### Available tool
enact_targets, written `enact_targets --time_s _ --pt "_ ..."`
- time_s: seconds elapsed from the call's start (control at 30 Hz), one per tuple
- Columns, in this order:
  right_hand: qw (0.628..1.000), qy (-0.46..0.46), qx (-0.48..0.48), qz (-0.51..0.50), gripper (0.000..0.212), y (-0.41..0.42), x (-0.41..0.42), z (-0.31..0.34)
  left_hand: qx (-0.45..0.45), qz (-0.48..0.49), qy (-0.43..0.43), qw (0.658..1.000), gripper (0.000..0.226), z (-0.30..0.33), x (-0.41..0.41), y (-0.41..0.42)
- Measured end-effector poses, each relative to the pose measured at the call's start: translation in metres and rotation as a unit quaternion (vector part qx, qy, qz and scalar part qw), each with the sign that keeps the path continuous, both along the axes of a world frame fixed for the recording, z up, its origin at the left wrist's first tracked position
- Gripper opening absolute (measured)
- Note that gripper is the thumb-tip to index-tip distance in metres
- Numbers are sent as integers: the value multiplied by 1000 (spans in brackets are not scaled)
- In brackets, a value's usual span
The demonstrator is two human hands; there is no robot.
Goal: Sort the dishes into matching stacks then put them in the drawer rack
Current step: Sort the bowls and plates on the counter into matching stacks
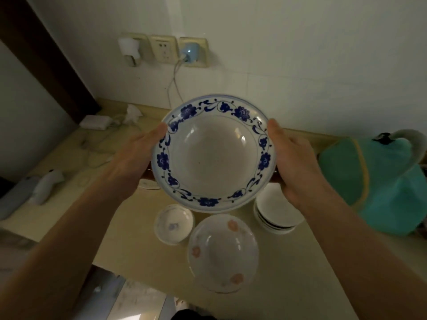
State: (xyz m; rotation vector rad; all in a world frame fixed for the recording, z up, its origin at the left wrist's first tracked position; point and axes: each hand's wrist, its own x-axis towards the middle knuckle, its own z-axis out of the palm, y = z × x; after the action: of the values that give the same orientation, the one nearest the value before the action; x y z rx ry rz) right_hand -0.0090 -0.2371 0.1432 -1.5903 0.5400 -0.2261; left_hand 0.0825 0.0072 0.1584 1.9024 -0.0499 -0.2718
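Sorting is looking like the step in hand, since dishes are sitting in loose groups on the beige countertop (300, 262) and one is being held up above them. Both hands are gripping a blue-flowered bowl (213, 153) by opposite sides of its rim: the left hand (136, 158) is curling around the left edge with the thumb lying on the painted border, and the right hand (293, 162) is doing the same on the right edge. The bowl is hanging in the air, tilted a little toward the camera, well clear of everything below.

Beneath it, a stack of plain white dishes (277, 213) is resting to the right, partly hidden by the right hand. A pink-flowered bowl (223, 252) is sitting nearest the counter's front edge, and a small patterned dish (173, 224) is lying just beside it on the left. Another plate edge (149, 184) is peeking out under the left wrist, too hidden to identify.

No matching blue-flowered piece is showing, so the next move is probably calling for setting this bowl down on a bare patch of counter to begin its own pile, lowering it level so it is not knocking the white stack. Whether the dim opening (129, 299) below the counter's front edge is the drawer rack is impossible to tell.
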Motion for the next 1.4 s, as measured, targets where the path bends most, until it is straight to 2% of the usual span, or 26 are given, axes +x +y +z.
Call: enact_targets --time_s 0.2,0.27,0.4,0.57,0.83,1.13,1.4 --pt "999 40 17 18 46 85 80 -18 29 68 -13 997 45 -31 71 73" --pt "998 52 16 4 53 110 101 -26 46 78 -8 996 42 -43 100 88" --pt "995 91 -7 -36 63 141 142 -44 96 54 35 993 45 -62 155 108" --pt "987 144 -24 -67 43 154 178 -71 121 -28 83 989 54 -83 195 113" --pt "968 195 -123 -97 45 153 196 -110 153 -69 152 974 59 -120 212 106" --pt "954 248 -145 -86 48 160 201 -130 177 -79 138 971 55 -142 215 108" --pt "953 241 -162 -90 51 158 201 -137 194 -88 104 972 53 -145 217 103"
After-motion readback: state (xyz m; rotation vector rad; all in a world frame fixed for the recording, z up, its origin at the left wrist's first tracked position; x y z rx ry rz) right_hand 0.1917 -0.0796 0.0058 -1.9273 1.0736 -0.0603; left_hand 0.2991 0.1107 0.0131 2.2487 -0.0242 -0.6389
